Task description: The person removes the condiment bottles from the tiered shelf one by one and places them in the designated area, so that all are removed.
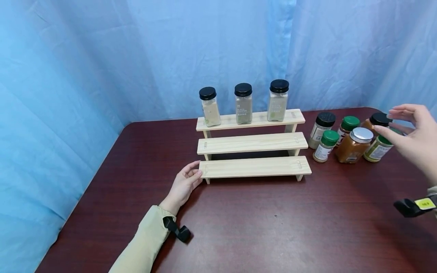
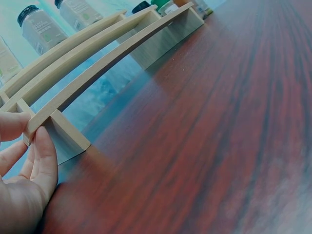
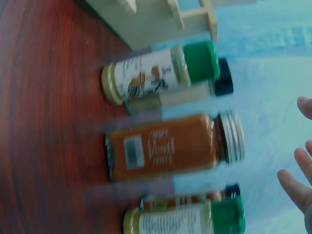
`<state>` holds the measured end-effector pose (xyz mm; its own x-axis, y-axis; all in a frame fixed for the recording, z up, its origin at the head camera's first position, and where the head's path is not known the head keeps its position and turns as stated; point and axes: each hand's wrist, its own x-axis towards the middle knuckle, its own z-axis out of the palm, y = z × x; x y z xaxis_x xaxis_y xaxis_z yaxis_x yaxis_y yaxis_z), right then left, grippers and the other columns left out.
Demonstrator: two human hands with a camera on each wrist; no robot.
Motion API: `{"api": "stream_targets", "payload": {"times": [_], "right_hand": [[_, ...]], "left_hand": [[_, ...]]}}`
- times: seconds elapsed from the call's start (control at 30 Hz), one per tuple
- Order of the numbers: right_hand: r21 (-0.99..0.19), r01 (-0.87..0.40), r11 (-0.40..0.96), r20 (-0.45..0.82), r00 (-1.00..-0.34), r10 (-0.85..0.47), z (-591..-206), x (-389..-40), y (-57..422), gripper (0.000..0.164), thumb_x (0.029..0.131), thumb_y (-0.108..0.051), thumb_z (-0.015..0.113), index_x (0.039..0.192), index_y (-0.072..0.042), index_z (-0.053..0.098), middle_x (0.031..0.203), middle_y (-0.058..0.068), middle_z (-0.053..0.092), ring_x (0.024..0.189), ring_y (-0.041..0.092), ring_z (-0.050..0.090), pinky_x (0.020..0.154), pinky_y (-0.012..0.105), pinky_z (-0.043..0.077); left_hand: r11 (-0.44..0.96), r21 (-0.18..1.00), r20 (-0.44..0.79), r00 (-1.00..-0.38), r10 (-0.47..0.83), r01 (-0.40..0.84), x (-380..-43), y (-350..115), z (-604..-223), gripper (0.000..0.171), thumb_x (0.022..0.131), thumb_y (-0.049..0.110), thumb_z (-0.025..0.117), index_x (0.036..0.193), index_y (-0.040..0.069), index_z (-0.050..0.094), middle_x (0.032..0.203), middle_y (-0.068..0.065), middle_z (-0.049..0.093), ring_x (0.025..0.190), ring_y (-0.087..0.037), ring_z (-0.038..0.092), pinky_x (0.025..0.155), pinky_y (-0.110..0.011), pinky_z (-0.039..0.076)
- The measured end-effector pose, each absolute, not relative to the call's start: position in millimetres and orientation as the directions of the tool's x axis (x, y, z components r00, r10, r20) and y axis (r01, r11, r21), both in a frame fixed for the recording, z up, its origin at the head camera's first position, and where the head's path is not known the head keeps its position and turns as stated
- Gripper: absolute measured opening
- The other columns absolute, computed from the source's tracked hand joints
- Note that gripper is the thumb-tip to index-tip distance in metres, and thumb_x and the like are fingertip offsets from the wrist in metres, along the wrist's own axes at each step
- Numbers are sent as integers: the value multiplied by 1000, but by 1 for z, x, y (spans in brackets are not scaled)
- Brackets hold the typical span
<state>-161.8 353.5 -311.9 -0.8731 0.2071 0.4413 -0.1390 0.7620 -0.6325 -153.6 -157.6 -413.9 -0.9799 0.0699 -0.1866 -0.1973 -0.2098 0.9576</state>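
Note:
My left hand [image 1: 182,185] pinches the left end of the lowest step of a three-tier wooden spice rack [image 1: 254,168]; in the left wrist view the thumb lies over the board and the fingers [image 2: 45,153] are beneath. On the top step stand three glass spice jars with black lids, a pale one [image 1: 211,110], a grey one labelled black pepper [image 1: 244,108] and a greenish one [image 1: 277,106]. At the right, my right hand [image 1: 414,136] hovers by a group of spice jars, its fingers spread and holding nothing. Nearest it are a green-lidded jar [image 1: 377,149] and a silver-lidded orange-brown jar [image 3: 165,147].
Also in the group are a black-lidded jar [image 1: 319,131], a small green-lidded jar [image 1: 323,149], another green-lidded jar [image 1: 349,125] behind, and a black-lidded brown jar [image 1: 379,119]. They stand close together beside the rack on the dark wooden table [image 1: 259,227]. Blue curtain [image 1: 153,57] hangs behind.

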Motion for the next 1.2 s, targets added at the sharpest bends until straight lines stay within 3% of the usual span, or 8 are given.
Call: {"api": "stream_targets", "payload": {"times": [0.13,0.27,0.43,0.53,0.7,0.87,1.0,1.2], "right_hand": [[-638,-169,751,442,-879,177,-309,-163,340,52,92,-19,60,139,-24,37,115,-31,34,115,-12,41,103,15,36],[-668,-214,712,441,-885,147,-309,-166,325,50,91,-17,62,135,-25,41,109,-32,37,99,-20,42,90,3,39],[-744,-303,596,438,-894,94,-303,-176,306,50,87,-9,66,130,-22,45,111,-23,47,98,-15,49,79,-1,40],[-763,-320,561,425,-903,64,-300,-182,294,50,86,-8,67,128,-23,45,112,-21,47,101,-10,50,81,0,41],[-729,-304,614,413,-910,40,-298,-192,274,52,87,-16,68,133,-21,42,119,-11,47,109,-2,47,92,10,43],[-711,-285,643,388,-922,20,-297,-201,258,56,87,-23,68,135,-15,41,128,10,45,121,21,48,101,33,43],[-699,-316,641,404,-915,-11,-294,-208,246,57,87,-21,68,135,-8,40,129,14,46,121,32,46,101,45,42],[-712,-347,610,397,-916,-57,-293,-218,229,62,86,-13,68,138,-4,37,134,20,42,124,36,42,100,53,40]], "left_hand": [[-215,956,-190,-979,69,-201,-154,-157,-413,49,95,-5,48,142,-3,33,84,8,56,74,-1,56,71,-15,49],[-214,956,-192,-979,62,-201,-154,-156,-411,49,95,-5,48,142,-3,34,84,7,56,73,-1,56,71,-15,49],[-207,957,-194,-979,66,-204,-154,-158,-411,49,95,-5,48,142,-3,33,84,7,56,74,-1,56,71,-15,49],[-202,957,-196,-978,70,-206,-154,-158,-411,50,95,-4,48,142,-3,33,85,7,56,74,-1,56,71,-15,49],[-202,958,-193,-979,71,-203,-154,-157,-412,49,95,-5,48,142,-3,33,84,7,56,74,-1,56,71,-15,49],[-200,958,-196,-978,69,-206,-154,-157,-412,49,95,-4,48,142,-3,33,85,7,56,74,-1,56,71,-15,49],[-205,956,-200,-977,67,-210,-154,-157,-411,50,95,-5,48,142,-4,32,84,8,56,73,-1,56,70,-15,49],[-213,954,-201,-977,68,-211,-153,-157,-412,49,95,-5,47,142,-4,33,82,8,55,72,-1,56,70,-15,48]]}}
